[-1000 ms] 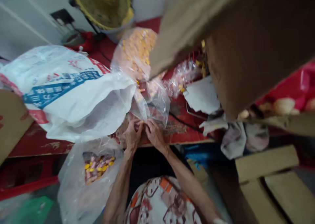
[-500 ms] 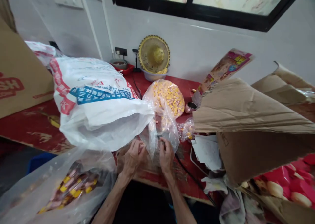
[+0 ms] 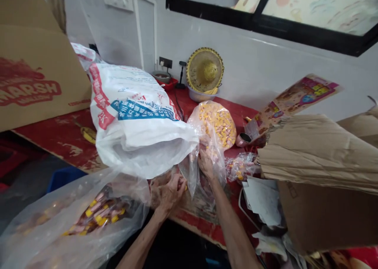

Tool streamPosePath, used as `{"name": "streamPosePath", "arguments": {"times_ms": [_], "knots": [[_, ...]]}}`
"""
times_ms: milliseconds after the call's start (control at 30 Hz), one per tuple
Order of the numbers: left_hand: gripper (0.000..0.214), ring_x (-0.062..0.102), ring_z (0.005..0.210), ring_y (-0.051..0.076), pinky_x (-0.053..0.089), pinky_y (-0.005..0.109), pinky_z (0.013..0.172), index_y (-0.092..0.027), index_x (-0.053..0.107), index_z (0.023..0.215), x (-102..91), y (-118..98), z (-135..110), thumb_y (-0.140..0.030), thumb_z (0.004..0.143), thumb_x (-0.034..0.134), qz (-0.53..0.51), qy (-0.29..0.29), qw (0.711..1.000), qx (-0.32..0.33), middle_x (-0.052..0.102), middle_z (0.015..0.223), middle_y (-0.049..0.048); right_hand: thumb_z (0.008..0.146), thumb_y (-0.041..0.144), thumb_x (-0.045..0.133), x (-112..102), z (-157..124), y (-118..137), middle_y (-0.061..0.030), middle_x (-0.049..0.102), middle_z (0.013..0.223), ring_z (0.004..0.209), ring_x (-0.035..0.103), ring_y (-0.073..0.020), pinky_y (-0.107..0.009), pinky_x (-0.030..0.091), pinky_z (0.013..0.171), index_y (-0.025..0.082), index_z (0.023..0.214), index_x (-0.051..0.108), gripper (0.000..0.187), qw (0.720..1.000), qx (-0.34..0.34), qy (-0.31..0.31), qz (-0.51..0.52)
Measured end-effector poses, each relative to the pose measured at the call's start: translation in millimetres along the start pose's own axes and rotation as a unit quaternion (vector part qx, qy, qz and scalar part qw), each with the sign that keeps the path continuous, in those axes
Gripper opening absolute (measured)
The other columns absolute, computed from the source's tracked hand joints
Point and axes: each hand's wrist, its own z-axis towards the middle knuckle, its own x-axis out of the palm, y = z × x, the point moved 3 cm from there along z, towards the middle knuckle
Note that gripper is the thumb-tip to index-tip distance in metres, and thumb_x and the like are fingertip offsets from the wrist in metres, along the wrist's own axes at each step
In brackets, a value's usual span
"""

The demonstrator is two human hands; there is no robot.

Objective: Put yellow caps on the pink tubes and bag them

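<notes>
My left hand [image 3: 169,190] is curled shut at the near edge of the red table [image 3: 59,137], pinching something small that I cannot make out. My right hand [image 3: 206,163] reaches forward into a clear plastic bag [image 3: 217,123] of yellow and pink candies; the film covers its fingers. A big white printed sack [image 3: 132,119] lies just left of both hands. Below it, another clear bag [image 3: 88,221] with wrapped candies hangs off the table's front.
A cardboard box [image 3: 38,76] stands at far left and a torn cardboard box [image 3: 319,170] at right, with papers [image 3: 260,198] beside it. At the back wall sit a straw hat [image 3: 205,70] on a bowl, a small metal cup [image 3: 243,139] and a printed card [image 3: 298,97].
The view swung up and left. My right hand moved from beside the left hand forward into the clear candy bag. The left hand stayed curled at the table edge.
</notes>
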Motion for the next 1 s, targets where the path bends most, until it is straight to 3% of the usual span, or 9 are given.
{"name": "streamPosePath", "arguments": {"times_ms": [200,300,400,500,567,633,800,900,1000], "knots": [[0.021,0.069,0.070,0.017,0.056,0.028,0.067,-0.024,0.061,0.089,-0.4,-2,3,-0.041,0.097,0.051,-0.030,0.006,0.999,-0.009,0.068,0.077,0.0016,0.100,0.038,0.043,-12,-73,31,-0.0097,0.071,0.096,0.080,0.067,-0.0230,-0.035,0.056,0.077,0.018,0.109,0.066,0.032,0.977,0.192,-0.091,0.019],[0.022,0.069,0.070,0.017,0.057,0.029,0.068,-0.023,0.063,0.092,-4.8,-2,6,-0.044,0.094,0.056,-0.064,0.005,0.997,-0.036,0.070,0.079,0.0017,0.101,0.042,0.045,5,-107,63,-0.0080,0.071,0.094,0.080,0.067,-0.0221,-0.033,0.056,0.076,0.020,0.110,0.065,0.030,0.972,0.213,-0.094,0.042],[0.029,0.072,0.075,0.017,0.059,0.029,0.072,-0.022,0.065,0.096,-17.8,-2,5,-0.050,0.092,0.059,-0.084,-0.043,0.991,-0.091,0.074,0.084,0.0026,0.099,0.043,0.050,23,-127,82,-0.0070,0.071,0.093,0.081,0.068,-0.0220,-0.033,0.056,0.078,0.021,0.104,0.063,0.025,0.972,0.213,-0.070,0.071],[0.037,0.074,0.080,0.018,0.059,0.030,0.075,-0.021,0.067,0.105,-35.1,-3,-1,-0.056,0.093,0.061,-0.066,-0.105,0.984,-0.126,0.076,0.091,0.0038,0.100,0.043,0.050,29,-136,82,-0.0039,0.071,0.087,0.078,0.067,-0.0207,-0.031,0.055,0.077,0.022,0.101,0.061,0.024,0.959,0.242,-0.087,0.118],[0.039,0.074,0.086,0.019,0.059,0.030,0.079,-0.022,0.067,0.109,-43.0,-6,-4,-0.057,0.094,0.061,-0.034,-0.124,0.986,-0.110,0.077,0.098,0.0054,0.100,0.044,0.050,27,-137,79,-0.0023,0.071,0.082,0.075,0.067,-0.0202,-0.031,0.054,0.075,0.022,0.101,0.061,0.024,0.952,0.251,-0.102,0.143],[0.037,0.074,0.088,0.020,0.059,0.031,0.081,-0.022,0.067,0.107,-43.8,-6,-5,-0.056,0.094,0.060,0.000,-0.101,0.992,-0.076,0.078,0.099,0.0065,0.098,0.045,0.052,25,-135,77,-0.0023,0.071,0.082,0.075,0.067,-0.0204,-0.031,0.054,0.075,0.023,0.098,0.061,0.024,0.952,0.247,-0.101,0.149],[0.030,0.075,0.079,0.020,0.059,0.031,0.075,-0.022,0.066,0.101,-25.4,5,3,-0.050,0.095,0.058,-0.008,0.047,0.997,-0.061,0.078,0.087,0.0046,0.098,0.047,0.055,23,-128,85,-0.0020,0.070,0.080,0.075,0.068,-0.0202,-0.031,0.053,0.073,0.022,0.097,0.062,0.026,0.946,0.259,-0.110,0.162],[0.031,0.075,0.081,0.020,0.060,0.032,0.076,-0.021,0.066,0.101,-19.2,11,5,-0.050,0.095,0.058,-0.031,0.037,0.996,-0.078,0.078,0.089,0.0052,0.101,0.048,0.052,22,-127,92,-0.0039,0.073,0.088,0.076,0.068,-0.0193,-0.030,0.052,0.074,0.021,0.104,0.063,0.029,0.942,0.262,-0.142,0.152],[0.033,0.076,0.085,0.020,0.061,0.034,0.081,-0.021,0.067,0.102,-18.0,12,2,-0.053,0.095,0.058,-0.033,-0.002,0.996,-0.080,0.078,0.094,0.0060,0.100,0.050,0.053,24,-130,94,-0.0059,0.074,0.093,0.081,0.068,-0.0209,-0.031,0.051,0.075,0.022,0.100,0.064,0.031,0.951,0.258,-0.119,0.119]]}}
